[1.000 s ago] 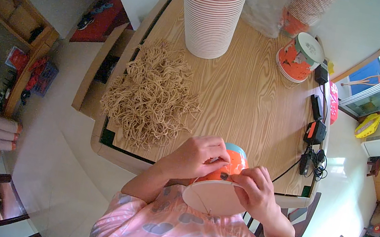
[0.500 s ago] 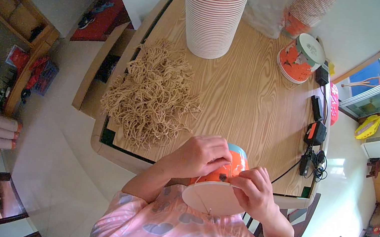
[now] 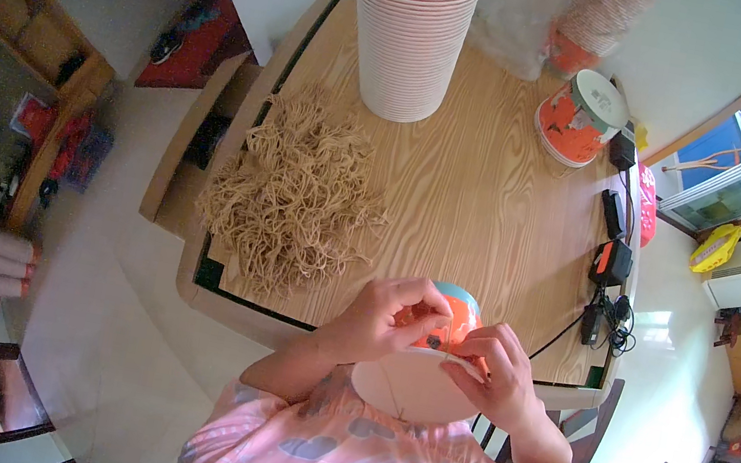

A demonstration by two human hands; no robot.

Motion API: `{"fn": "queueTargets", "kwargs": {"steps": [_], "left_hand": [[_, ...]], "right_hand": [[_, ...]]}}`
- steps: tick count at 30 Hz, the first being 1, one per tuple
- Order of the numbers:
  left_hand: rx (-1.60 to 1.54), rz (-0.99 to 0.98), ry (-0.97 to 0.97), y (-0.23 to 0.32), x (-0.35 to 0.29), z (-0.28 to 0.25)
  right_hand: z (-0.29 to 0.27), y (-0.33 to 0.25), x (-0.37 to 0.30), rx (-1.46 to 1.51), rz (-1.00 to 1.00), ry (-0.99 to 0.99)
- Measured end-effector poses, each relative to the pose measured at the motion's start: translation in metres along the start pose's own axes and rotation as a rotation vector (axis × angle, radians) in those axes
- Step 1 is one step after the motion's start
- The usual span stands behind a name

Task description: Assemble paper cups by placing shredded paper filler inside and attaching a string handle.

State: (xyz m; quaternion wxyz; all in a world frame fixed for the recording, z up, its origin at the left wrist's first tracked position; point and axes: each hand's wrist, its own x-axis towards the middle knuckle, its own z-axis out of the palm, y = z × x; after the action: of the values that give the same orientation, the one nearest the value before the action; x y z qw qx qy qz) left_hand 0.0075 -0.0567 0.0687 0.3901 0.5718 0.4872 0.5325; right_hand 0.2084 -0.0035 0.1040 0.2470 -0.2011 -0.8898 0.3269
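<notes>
**Close work on an orange bucket [image 3: 467, 322]**

At the table's near edge [image 3: 248, 317], it is leaning toward the pink top [image 3: 290, 460]. The left hand [image 3: 396, 312] is arching over, fingertips pinching a thin cord [image 3: 449, 338]; the right hand [image 3: 504, 372] is curling in opposite, thumb and fingers pinching the rim.

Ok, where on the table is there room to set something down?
The table is bare in the middle, between the string pile, black adapters and held orange tub. It's crowded along the right edge by cables, and farther back by the cup stack and lidded tub.
</notes>
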Motion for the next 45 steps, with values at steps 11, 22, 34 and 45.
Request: {"fn": "queueTargets", "kwargs": {"steps": [11, 22, 34, 45], "left_hand": [[0.095, 0.176, 0.051, 0.001, 0.004, 0.009], [0.027, 0.172, 0.03, 0.004, 0.0, 0.005], [0.075, 0.247, 0.034, 0.006, 0.003, 0.005], [0.026, 0.237, 0.01, 0.005, 0.002, 0.004]], "right_hand": [[-0.015, 0.04, 0.03, 0.404, 0.208, -0.401], [-0.008, 0.044, 0.029, 0.482, 0.25, -0.269], [-0.001, 0.052, 0.03, 0.542, 0.352, -0.302], [-0.004, 0.054, 0.033, 0.537, 0.176, -0.336]]}}
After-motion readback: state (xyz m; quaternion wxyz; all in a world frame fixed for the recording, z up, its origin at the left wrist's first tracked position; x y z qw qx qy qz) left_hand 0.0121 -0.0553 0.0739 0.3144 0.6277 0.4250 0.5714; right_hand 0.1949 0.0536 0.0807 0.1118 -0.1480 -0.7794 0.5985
